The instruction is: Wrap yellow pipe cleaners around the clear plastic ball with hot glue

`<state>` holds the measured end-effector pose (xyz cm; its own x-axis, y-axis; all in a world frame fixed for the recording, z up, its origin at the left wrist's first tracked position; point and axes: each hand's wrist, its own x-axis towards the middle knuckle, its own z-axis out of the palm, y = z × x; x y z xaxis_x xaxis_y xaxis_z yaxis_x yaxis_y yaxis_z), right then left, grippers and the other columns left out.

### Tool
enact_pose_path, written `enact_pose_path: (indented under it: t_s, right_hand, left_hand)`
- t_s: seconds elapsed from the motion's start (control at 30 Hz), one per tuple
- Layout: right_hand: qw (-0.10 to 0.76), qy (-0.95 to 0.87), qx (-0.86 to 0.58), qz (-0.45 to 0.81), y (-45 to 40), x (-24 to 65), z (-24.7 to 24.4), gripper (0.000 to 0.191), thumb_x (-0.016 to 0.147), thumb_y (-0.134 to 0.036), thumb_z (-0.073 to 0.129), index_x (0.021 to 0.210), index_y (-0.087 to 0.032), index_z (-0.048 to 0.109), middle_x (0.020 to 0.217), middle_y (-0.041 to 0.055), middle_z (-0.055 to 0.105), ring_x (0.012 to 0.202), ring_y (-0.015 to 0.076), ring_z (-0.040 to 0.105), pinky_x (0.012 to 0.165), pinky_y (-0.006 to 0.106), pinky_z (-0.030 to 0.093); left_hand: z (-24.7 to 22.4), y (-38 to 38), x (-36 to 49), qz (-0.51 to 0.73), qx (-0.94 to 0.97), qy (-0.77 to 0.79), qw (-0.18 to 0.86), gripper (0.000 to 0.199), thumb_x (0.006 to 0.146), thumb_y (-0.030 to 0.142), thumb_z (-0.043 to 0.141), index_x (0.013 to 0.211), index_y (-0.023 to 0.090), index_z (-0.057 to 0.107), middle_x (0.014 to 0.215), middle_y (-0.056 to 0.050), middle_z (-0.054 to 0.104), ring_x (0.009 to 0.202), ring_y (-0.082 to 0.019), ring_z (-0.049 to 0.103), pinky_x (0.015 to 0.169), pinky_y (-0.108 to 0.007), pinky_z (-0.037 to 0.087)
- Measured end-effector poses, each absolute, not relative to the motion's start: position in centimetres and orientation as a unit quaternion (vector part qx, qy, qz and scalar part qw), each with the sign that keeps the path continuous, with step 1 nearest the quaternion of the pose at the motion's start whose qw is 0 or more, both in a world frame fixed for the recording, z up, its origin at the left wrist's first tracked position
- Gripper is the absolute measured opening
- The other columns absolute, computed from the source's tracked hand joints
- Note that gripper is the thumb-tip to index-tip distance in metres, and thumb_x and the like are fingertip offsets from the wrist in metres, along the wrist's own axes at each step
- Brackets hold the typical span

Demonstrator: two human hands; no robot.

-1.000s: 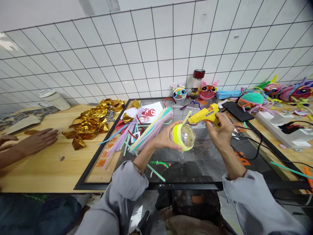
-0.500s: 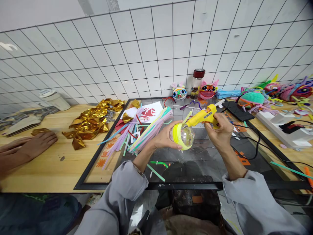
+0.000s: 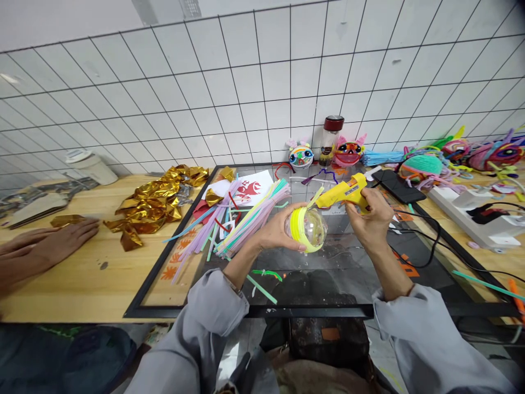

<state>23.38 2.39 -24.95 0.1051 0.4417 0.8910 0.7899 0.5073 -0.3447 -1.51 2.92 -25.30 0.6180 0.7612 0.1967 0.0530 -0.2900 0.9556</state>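
My left hand is wrapped round a clear plastic ball with a bright yellow band about it. A loose end of yellow strip sticks up from the band. In my right hand is a yellow glue gun, gripped by its handle, its nozzle pointing left above the ball. A white glue stick pokes out of its back end. Both hands are above a dark glass panel, and the bundles of pastel pipe cleaners lie left of the ball.
Gold foil and another person's hands are at the left. Decorated balls and a bottle stand by the wall. A phone, black cable and white power strip are at right.
The glue gun has tilted and shifted slightly right, its nozzle a little farther from the yellow band. The ball has barely moved in my left hand.
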Motion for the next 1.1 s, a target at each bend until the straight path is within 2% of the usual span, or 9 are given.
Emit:
enact_pose_path:
  t_s: [0.53, 0.8, 1.1]
  right_hand:
    - [0.571, -0.650, -0.480, -0.147, 2.32, 23.29, -24.92, 0.011, 0.075, -0.022, 0.062, 0.082, -0.024, 0.053, 0.077, 0.0019, 0.060, 0.072, 0.0208, 0.057, 0.065, 0.034, 0.046]
    - [0.572, -0.659, -0.469, -0.137, 1.98, 22.98, -24.62, 0.010, 0.075, -0.021, 0.060, 0.080, -0.024, 0.051, 0.078, 0.0019, 0.061, 0.071, 0.0198, 0.057, 0.064, 0.032, 0.045]
    - [0.571, -0.661, -0.469, -0.130, 1.80, 22.80, -24.50, 0.010, 0.075, -0.023, 0.061, 0.078, -0.024, 0.052, 0.076, 0.0017, 0.060, 0.069, 0.0199, 0.056, 0.064, 0.033, 0.045]
  left_hand:
    - [-25.19, 2.89, -1.46, 0.338, 0.729, 0.280, 0.525, 0.109, 0.044, 0.040, 0.093, 0.141, 0.022, 0.046, 0.138, -0.011, 0.058, 0.130, -0.036, 0.053, 0.114, -0.050, 0.039]
    - [-25.36, 3.10, -1.46, 0.341, 0.734, 0.276, 0.518, 0.109, 0.044, 0.038, 0.092, 0.140, 0.018, 0.045, 0.141, -0.014, 0.055, 0.132, -0.037, 0.051, 0.115, -0.050, 0.038]
    - [-25.42, 3.09, -1.44, 0.346, 0.727, 0.267, 0.529, 0.108, 0.044, 0.037, 0.092, 0.141, 0.022, 0.046, 0.137, -0.011, 0.058, 0.129, -0.035, 0.053, 0.114, -0.049, 0.039]
